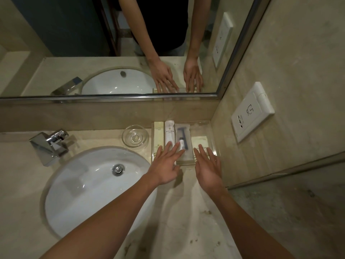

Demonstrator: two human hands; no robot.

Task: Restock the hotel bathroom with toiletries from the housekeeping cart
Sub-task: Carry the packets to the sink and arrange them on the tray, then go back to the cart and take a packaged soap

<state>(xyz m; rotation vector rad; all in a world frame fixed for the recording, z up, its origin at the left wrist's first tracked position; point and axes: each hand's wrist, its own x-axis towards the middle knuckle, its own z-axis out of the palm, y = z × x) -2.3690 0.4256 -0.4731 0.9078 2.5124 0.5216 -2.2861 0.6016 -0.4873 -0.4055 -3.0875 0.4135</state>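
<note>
hotel bathroom | sink point(78, 184) in stone counter point(186, 221) | mirror point(74, 34) | packaged toiletries point(169, 131) on clear tray point(209, 128)

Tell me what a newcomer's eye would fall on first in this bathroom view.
First come the two hands: the left hand and the right hand, fingers spread straight over the clear tray of packaged toiletries in the counter's back right corner. Next is the big white sink at lower left, then the mirror above, which repeats both hands.
</note>
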